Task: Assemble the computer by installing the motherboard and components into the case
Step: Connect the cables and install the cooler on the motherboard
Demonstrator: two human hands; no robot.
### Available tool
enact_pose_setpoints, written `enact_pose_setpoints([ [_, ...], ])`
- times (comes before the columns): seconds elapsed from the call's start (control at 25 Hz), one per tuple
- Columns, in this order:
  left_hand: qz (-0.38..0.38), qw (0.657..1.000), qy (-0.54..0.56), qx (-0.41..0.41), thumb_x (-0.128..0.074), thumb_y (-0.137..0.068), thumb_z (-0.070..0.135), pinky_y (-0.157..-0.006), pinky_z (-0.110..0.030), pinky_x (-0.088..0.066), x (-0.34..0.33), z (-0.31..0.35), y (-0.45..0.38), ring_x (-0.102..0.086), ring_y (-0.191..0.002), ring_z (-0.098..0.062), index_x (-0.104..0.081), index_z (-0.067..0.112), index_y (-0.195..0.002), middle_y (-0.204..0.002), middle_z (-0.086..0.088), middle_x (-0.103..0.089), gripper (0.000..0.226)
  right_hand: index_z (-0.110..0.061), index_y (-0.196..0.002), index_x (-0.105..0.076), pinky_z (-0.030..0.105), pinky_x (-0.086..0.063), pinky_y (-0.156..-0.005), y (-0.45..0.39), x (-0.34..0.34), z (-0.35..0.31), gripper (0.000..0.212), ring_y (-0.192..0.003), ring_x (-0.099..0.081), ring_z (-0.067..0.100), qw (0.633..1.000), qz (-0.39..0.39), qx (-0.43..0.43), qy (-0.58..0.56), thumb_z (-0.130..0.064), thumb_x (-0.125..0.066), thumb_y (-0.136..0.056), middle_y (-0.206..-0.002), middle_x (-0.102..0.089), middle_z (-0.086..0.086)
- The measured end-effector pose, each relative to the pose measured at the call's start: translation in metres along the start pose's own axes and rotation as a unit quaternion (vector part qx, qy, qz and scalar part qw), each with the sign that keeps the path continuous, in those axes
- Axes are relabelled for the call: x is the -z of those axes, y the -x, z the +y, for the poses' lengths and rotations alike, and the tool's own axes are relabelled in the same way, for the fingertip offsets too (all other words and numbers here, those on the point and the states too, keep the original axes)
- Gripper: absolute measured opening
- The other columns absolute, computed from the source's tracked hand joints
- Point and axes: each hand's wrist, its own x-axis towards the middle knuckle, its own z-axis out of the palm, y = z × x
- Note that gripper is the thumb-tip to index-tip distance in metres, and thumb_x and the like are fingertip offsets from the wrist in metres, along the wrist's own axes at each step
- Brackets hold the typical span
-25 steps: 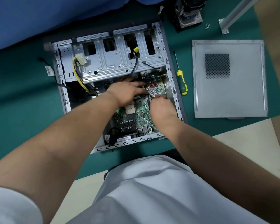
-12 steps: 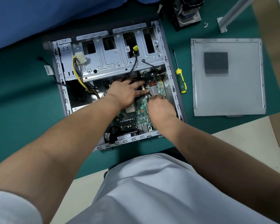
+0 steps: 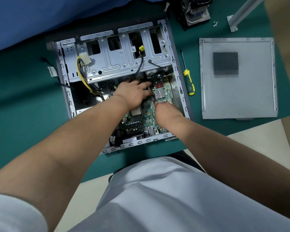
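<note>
Our left hand has flattened its fingers onto the motherboard, right hand grip hidden, so seating continues.

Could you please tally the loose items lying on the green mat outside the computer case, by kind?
Screwdriver: 1
Side panel: 1
Cooler assembly: 1
Metal bracket: 1
Small cluster of screws: 1 (individual screws too small to count)
Total: 5

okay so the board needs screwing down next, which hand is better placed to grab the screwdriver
Right, probably. The screwdriver lies on the mat outside the case's right wall, the side where the right hand works. The left hand rests flat on the motherboard, farther away.
</note>
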Motion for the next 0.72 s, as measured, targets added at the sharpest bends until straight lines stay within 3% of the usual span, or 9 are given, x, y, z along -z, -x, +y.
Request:
enact_pose_setpoints([
  [0.2,0.011,0.998,0.053,0.016,-0.051,-0.095,0.018,-0.112,-0.051,-0.035,-0.004,0.009,0.007,-0.029,-0.147,-0.030,-0.024,0.049,-0.157,-0.170,0.011,-0.015,0.075,-0.010,-0.159,-0.032,0.044,-0.049,-0.106,0.002,0.006,-0.004,0.072,-0.135,-0.046,0.034,0.997,-0.066,-0.022,-0.032,0.005,-0.052,-0.091,-0.155,-0.029,0.013],
  [0.32,0.005,1.000,0.022,-0.018,-0.051,-0.096,0.018,-0.116,-0.052,-0.028,-0.012,0.023,0.015,-0.017,-0.152,-0.031,-0.021,0.049,-0.159,-0.171,0.014,-0.010,0.077,-0.007,-0.161,-0.021,0.049,-0.044,-0.112,0.005,0.006,-0.006,0.075,-0.142,-0.038,0.037,0.995,-0.093,-0.024,0.015,0.001,-0.053,-0.094,-0.158,-0.024,0.014],
  [0.48,-0.013,1.000,-0.015,-0.014,-0.049,-0.100,0.021,-0.120,-0.053,-0.020,-0.015,0.023,0.018,-0.005,-0.156,-0.034,-0.016,0.053,-0.158,-0.171,0.017,-0.003,0.074,-0.004,-0.155,-0.034,0.050,-0.045,-0.111,0.010,0.004,-0.006,0.064,-0.139,-0.040,0.037,0.987,-0.115,-0.004,0.114,-0.004,-0.053,-0.095,-0.156,-0.026,0.015],
  [0.64,0.019,0.997,-0.063,-0.037,-0.047,-0.101,0.023,-0.119,-0.052,-0.022,-0.008,0.022,0.016,-0.007,-0.154,-0.039,-0.028,0.057,-0.153,-0.172,0.010,-0.003,0.064,-0.008,-0.154,-0.041,0.047,-0.051,-0.102,0.011,0.005,-0.007,0.061,-0.139,-0.042,0.037,0.972,-0.144,0.006,0.185,-0.004,-0.053,-0.094,-0.167,-0.014,0.013],
  [0.72,0.011,0.996,-0.075,-0.045,-0.048,-0.102,0.028,-0.119,-0.051,-0.023,-0.002,0.023,0.013,-0.011,-0.154,-0.039,-0.033,0.058,-0.151,-0.171,0.009,-0.012,0.060,-0.010,-0.154,-0.040,0.047,-0.051,-0.097,0.011,0.005,-0.008,0.062,-0.139,-0.042,0.038,0.966,-0.150,0.010,0.212,-0.005,-0.052,-0.094,-0.165,-0.016,0.012],
])
